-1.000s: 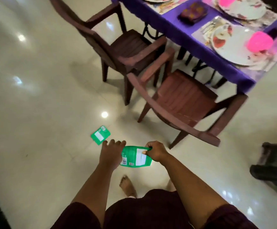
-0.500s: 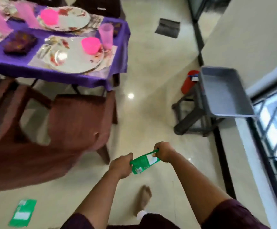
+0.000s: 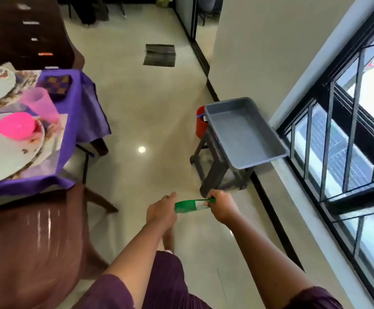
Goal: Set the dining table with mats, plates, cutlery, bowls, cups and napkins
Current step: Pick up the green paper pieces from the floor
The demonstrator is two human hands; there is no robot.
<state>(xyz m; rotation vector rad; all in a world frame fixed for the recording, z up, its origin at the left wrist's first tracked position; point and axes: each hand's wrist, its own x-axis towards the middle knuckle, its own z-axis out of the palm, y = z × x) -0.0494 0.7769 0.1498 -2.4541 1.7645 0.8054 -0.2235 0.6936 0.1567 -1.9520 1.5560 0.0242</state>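
One green packet (image 3: 191, 205) gripped between left hand (image 3: 162, 212) and right hand (image 3: 222, 205).

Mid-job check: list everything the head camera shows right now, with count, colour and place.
green packet: 1, green with a white label, held between both hands above the floor
plates: 2, white patterned, on mats at the table's near corner
bowl: 1, bright pink, on the nearer plate
cup: 1, translucent pink, beside the bowl
folded cloth: 1, dark patterned, table's far corner
tablecloth: 1, purple, draped over the table
chairs: 2, brown, one near at lower left, one behind the table
tray: 1, grey, on a dark stool by the window
bucket: 1, red, behind the stool
floor mat: 1, dark, far floor
left hand: grips the packet's left end
right hand: pinches its right end
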